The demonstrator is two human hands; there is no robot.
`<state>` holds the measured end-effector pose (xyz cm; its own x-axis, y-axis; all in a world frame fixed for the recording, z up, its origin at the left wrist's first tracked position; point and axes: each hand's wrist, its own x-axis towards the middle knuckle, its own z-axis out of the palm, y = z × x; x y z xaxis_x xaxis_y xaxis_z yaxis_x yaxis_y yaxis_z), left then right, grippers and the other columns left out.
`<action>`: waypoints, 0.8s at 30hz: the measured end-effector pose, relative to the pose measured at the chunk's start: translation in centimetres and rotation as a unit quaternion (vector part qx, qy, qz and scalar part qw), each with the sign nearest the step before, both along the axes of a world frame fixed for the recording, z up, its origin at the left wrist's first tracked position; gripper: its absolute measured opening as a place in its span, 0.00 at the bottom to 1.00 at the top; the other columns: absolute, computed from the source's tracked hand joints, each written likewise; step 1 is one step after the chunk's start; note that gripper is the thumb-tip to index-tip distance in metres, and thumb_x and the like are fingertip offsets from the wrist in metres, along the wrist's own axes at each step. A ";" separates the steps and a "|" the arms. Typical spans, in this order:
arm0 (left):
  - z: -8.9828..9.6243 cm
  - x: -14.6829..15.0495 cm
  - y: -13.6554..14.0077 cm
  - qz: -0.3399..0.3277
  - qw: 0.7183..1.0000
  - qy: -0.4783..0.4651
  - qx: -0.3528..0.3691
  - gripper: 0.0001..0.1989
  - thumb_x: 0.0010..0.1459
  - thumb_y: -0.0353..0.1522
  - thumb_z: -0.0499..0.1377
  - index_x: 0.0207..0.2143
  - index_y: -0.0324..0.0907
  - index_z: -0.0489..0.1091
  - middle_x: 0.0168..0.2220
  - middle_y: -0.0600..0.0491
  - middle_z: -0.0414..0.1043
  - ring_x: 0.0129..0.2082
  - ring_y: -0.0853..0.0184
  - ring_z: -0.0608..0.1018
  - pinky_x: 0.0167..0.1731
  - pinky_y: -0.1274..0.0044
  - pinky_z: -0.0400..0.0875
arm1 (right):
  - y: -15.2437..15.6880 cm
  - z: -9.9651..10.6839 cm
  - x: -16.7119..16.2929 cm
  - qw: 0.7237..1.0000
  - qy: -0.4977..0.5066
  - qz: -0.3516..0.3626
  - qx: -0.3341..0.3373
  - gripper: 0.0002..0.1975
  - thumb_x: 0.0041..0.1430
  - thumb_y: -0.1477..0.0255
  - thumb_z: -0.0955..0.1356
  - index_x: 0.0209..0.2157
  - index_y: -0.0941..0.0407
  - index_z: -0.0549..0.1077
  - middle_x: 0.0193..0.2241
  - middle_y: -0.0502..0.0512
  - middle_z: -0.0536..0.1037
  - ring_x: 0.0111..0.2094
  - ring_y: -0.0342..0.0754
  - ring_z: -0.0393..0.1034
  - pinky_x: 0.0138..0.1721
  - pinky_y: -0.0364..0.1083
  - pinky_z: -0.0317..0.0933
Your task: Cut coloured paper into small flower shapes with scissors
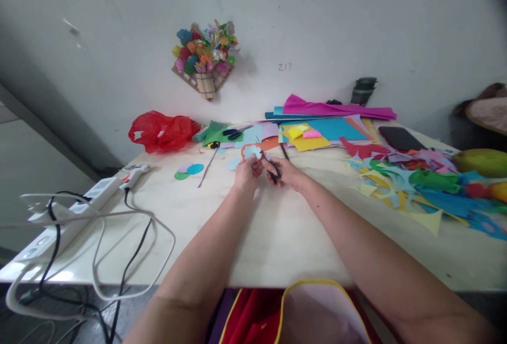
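Note:
My left hand pinches a paper flower, light blue with an orange layer showing around its edge. In my right hand is a pair of black-handled scissors, the fingers wrapped around the handles. The scissors' blades point up and left, close beside the flower; whether they touch it I cannot tell. Just behind the hands lie an orange paper piece and a lilac paper piece. A second pair of scissors rests on green paper.
Paper scraps cover the right side, near a dark phone. Coloured sheets lie at the back. A red plastic bag, paper circles and a power strip with loose cables are left. A flower decoration hangs on the wall.

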<state>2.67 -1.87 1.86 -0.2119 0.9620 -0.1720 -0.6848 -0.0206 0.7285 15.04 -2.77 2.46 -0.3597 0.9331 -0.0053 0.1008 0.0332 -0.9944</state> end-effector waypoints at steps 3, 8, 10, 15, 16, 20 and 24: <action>-0.2 0.0 0.1 0.003 1.000 0.000 -0.002 0.02 0.56 0.24 0.58 0.31 0.37 0.69 0.24 0.51 0.75 0.22 0.70 0.76 0.29 0.78 0.69 | 0.0 0.0 -0.1 1.000 0.002 -0.004 -0.003 0.15 0.61 0.61 0.69 0.30 0.57 0.67 0.18 0.45 0.70 0.15 0.38 0.64 0.10 0.36 0.49; -0.3 -0.1 0.2 0.001 1.000 0.003 0.005 0.04 0.55 0.25 0.60 0.35 0.38 0.70 0.26 0.51 0.75 0.23 0.69 0.77 0.30 0.78 0.71 | 0.2 -0.3 -0.2 1.000 0.004 -0.003 0.007 0.14 0.61 0.61 0.70 0.29 0.57 0.67 0.17 0.45 0.70 0.15 0.38 0.64 0.10 0.36 0.48; -0.2 -0.1 0.2 0.004 1.000 0.002 0.002 0.04 0.55 0.25 0.59 0.35 0.38 0.70 0.26 0.51 0.75 0.24 0.69 0.77 0.30 0.78 0.71 | 0.3 -0.3 -0.2 1.000 0.004 -0.002 0.009 0.15 0.60 0.61 0.70 0.29 0.57 0.67 0.17 0.45 0.69 0.15 0.38 0.63 0.10 0.36 0.48; -0.1 -0.1 0.2 0.004 1.000 -0.002 0.001 0.02 0.57 0.24 0.58 0.31 0.38 0.69 0.25 0.51 0.74 0.23 0.70 0.77 0.29 0.78 0.71 | 0.3 -0.4 -0.3 1.000 0.003 -0.004 0.014 0.15 0.58 0.61 0.71 0.29 0.57 0.67 0.16 0.44 0.68 0.14 0.38 0.63 0.10 0.36 0.47; -0.1 -0.1 0.2 0.002 1.000 -0.004 0.003 0.03 0.57 0.24 0.58 0.30 0.38 0.69 0.25 0.51 0.74 0.23 0.70 0.77 0.29 0.79 0.71 | 0.4 -0.4 -0.3 1.000 0.003 -0.004 0.015 0.15 0.58 0.61 0.71 0.29 0.57 0.67 0.16 0.44 0.68 0.14 0.38 0.63 0.10 0.36 0.47; -0.2 -0.1 0.3 0.008 1.000 -0.011 0.002 0.03 0.56 0.24 0.58 0.31 0.38 0.69 0.25 0.52 0.74 0.23 0.71 0.76 0.30 0.78 0.71 | 0.6 -0.7 -0.3 1.000 0.004 -0.001 0.023 0.14 0.57 0.61 0.71 0.29 0.57 0.68 0.16 0.44 0.68 0.14 0.38 0.63 0.10 0.36 0.46; -0.3 -0.2 0.3 0.009 1.000 -0.006 0.001 0.03 0.54 0.25 0.61 0.33 0.38 0.69 0.25 0.52 0.75 0.24 0.70 0.77 0.31 0.78 0.71 | 0.8 -0.8 -0.2 1.000 0.002 -0.002 0.023 0.14 0.57 0.61 0.72 0.30 0.57 0.69 0.16 0.44 0.68 0.13 0.38 0.63 0.09 0.36 0.46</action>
<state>2.47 -1.54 1.61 -0.2269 0.9585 -0.1724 -0.6928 -0.0344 0.7203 14.79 -1.92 1.63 -0.3564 0.9335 0.0384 0.0968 0.0778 -0.9923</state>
